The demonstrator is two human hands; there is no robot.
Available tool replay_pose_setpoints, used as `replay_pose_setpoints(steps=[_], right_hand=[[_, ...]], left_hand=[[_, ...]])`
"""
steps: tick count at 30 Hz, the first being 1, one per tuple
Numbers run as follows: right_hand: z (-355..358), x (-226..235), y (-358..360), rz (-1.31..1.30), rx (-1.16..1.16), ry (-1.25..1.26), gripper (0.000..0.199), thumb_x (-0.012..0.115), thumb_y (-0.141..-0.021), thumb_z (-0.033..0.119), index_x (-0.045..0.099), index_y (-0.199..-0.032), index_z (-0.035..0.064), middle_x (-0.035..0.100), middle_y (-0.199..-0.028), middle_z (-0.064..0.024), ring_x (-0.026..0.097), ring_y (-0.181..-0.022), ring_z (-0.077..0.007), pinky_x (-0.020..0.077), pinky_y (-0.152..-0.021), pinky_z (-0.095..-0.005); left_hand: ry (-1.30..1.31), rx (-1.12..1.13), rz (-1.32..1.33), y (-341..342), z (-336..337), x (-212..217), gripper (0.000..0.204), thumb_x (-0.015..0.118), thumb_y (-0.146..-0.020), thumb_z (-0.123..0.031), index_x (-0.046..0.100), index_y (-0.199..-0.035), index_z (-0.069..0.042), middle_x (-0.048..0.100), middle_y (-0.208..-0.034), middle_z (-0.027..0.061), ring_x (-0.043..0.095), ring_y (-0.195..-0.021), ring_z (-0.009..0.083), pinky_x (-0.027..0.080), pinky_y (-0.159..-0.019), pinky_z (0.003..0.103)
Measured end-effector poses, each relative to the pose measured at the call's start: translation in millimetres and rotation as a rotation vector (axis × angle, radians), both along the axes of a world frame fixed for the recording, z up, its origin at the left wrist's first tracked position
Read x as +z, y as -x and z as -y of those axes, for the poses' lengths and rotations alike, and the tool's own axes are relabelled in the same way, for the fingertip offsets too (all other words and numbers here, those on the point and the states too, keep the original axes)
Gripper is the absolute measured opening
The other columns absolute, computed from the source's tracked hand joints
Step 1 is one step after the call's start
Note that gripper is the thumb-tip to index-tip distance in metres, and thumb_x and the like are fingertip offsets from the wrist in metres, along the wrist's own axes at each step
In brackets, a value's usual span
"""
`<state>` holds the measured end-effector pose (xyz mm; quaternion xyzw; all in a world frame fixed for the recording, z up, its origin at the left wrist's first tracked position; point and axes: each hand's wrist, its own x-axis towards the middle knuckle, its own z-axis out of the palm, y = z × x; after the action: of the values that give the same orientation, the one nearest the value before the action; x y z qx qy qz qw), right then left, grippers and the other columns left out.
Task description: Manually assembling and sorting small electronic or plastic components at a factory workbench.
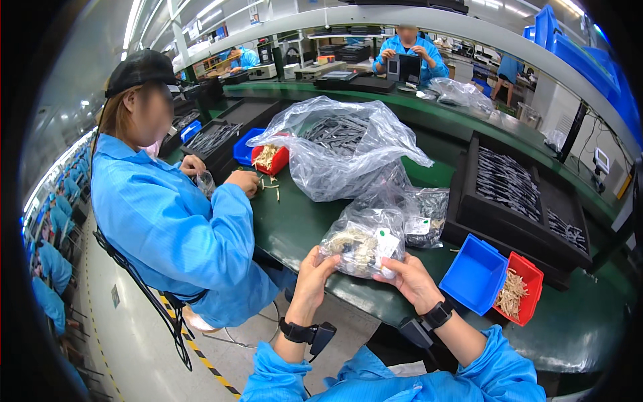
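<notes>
A clear plastic bag of small pale parts (362, 241) rests at the near edge of the green workbench (301, 228). My left hand (313, 273) grips its left side and my right hand (412, 280) grips its right side, fingers around a white tag on the bag. Both wrists wear black bands. Right of my right hand stand an empty blue bin (474, 275) and a red bin (519, 289) holding pale slender parts.
A large crumpled clear bag of dark parts (341, 144) lies behind. Black trays of dark parts (516, 191) sit at right. A person in a blue coat and black cap (167, 214) works at left beside a red bin (271, 157). Another person (408, 53) sits across.
</notes>
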<state>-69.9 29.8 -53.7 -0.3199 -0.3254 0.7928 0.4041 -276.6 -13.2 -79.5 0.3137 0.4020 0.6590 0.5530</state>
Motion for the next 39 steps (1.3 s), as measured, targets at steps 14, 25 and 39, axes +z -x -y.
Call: replay_pose_setpoints(steps=[14, 25, 39], right_hand=[[-9, -10, -7, -0.086, 0.019, 0.021, 0.051, 0.065, -0.089, 0.031, 0.047, -0.126, 0.0021, 0.057, -0.119, -0.0074, 0.055, -0.107, -0.0184, 0.0435, -0.095, -0.0347], [-37, -15, 8, -0.183, -0.261, -0.004, 0.045, 0.065, -0.085, 0.015, 0.049, -0.126, 0.0084, 0.057, -0.121, -0.0062, 0.055, -0.109, -0.0207, 0.0423, -0.094, -0.0386], [-28, 7, -23, 0.706, -0.474, -0.611, 0.051, 0.073, -0.076, 0.017, 0.053, -0.118, -0.0045, 0.059, -0.097, -0.0058, 0.056, -0.088, -0.0135, 0.0435, -0.075, -0.0294]], left_hand=[[0.018, -0.082, -0.086, -7, 1, 7, 0.03, 0.066, -0.078, 0.001, 0.063, -0.108, 0.002, 0.066, -0.102, 0.0081, 0.061, -0.095, 0.0159, 0.047, -0.085, 0.029], [-0.03, 0.048, -0.384, 19, -16, 6, 0.033, 0.07, -0.079, -0.001, 0.056, -0.109, 0.002, 0.065, -0.103, 0.0085, 0.061, -0.093, 0.0141, 0.048, -0.082, 0.028], [-0.095, -0.039, -0.195, 40, -39, 14, 0.043, 0.053, -0.08, 0.008, 0.043, -0.122, 0.003, 0.062, -0.107, 0.0089, 0.06, -0.098, 0.0159, 0.046, -0.089, 0.028]])
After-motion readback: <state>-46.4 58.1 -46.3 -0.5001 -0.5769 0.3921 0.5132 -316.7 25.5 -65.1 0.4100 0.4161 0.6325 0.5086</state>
